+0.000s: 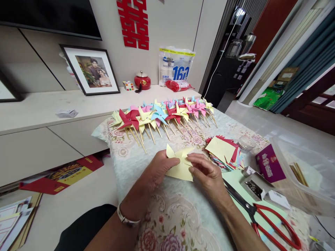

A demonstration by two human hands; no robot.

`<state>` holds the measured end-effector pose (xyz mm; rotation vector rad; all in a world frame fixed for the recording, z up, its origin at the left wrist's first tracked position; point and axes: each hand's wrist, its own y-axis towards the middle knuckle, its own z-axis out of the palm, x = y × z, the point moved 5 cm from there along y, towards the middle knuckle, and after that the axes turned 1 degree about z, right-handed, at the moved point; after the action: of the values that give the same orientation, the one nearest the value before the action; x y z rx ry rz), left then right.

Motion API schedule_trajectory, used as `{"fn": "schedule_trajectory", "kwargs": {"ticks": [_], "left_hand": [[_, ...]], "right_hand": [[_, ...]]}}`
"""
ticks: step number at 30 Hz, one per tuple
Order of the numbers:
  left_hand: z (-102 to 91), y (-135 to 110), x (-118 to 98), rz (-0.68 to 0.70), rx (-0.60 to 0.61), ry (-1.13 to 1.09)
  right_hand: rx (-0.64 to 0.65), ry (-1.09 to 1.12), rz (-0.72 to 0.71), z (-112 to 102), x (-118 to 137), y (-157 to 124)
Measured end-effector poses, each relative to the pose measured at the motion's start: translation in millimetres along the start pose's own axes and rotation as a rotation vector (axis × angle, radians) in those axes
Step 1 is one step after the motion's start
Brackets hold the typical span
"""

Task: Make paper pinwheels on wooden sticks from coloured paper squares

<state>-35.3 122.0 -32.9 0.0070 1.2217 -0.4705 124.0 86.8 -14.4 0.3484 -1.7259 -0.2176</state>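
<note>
A pale yellow paper square (pixel 180 168), cut and partly folded toward its middle, lies on the flowered tablecloth (pixel 167 216). My left hand (pixel 159 169) pinches its left side, with the thumb on the centre. My right hand (pixel 206 172) is closed on its right side, fingers pressing a folded corner inward. Beyond my hands, a row of finished paper pinwheels (pixel 162 115) on wooden sticks lies across the far end of the table.
A stack of coloured paper squares (pixel 223 151) sits to the right of my hands. Red-handled scissors (pixel 264 218), a small open box of pins (pixel 255 188), a purple box (pixel 269 167) and a clear plastic tub (pixel 300 174) with wooden sticks lie further right. A cabinet (pixel 52 115) stands behind.
</note>
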Motion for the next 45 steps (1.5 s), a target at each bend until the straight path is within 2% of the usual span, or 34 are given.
{"fn": "schedule_trajectory", "kwargs": {"ticks": [8, 16, 24, 32, 38, 45], "left_hand": [[0.9, -1.6, -4.5, 0.028, 0.033, -0.029], [-5.5, 2.5, 1.6, 0.031, -0.031, 0.029], [-0.2, -0.3, 0.1, 0.016, -0.016, 0.04], [5.1, -1.8, -3.9, 0.049, -0.02, 0.082], [7.6, -0.6, 1.3, 0.062, -0.001, 0.116], [12.3, -2.0, 3.2, 0.019, -0.035, 0.184]], "right_hand": [[0.106, -0.222, -0.186, 2.8, 10.4, -3.1], [0.103, -0.268, -0.175, 0.1, 10.8, -2.0], [0.137, -0.315, -0.194, -0.8, 9.2, -2.4], [0.141, -0.283, -0.079, 4.1, 10.0, -3.0], [0.147, -0.149, 0.05, 8.9, 9.1, -2.6], [0.018, -0.058, 0.16, 6.5, -6.8, -3.5]]}}
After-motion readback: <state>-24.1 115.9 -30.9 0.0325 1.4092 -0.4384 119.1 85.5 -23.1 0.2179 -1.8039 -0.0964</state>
